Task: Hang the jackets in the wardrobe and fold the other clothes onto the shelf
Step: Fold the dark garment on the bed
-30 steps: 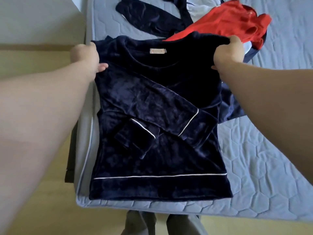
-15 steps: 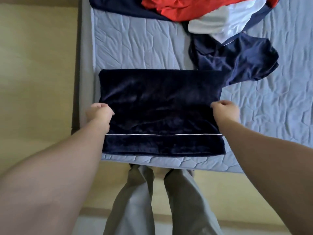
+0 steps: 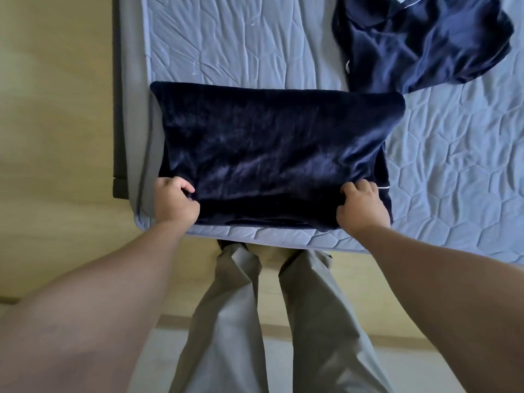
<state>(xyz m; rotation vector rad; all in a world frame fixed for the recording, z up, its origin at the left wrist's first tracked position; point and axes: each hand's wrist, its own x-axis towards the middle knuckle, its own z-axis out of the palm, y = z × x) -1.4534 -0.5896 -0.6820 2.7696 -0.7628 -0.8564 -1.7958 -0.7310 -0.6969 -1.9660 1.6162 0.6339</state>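
Folded navy top (image 3: pixel 272 148) at frame centre on bed (image 3: pixel 453 171); left grip (image 3: pixel 175 202) and right grip (image 3: pixel 361 205) pinch its near corners. Navy garment (image 3: pixel 419 43) upper right.

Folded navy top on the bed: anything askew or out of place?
Slightly: beside the right hand, the lower layer of the navy top, edged in white piping, pokes out past the upper layer.

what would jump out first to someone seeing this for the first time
The folded dark navy velvet top dominates, lying near the front edge of the blue quilted mattress. The left hand and right hand each grip one of its near corners. A second crumpled navy garment lies further back on the right, and the person's grey trousers fill the bottom centre.
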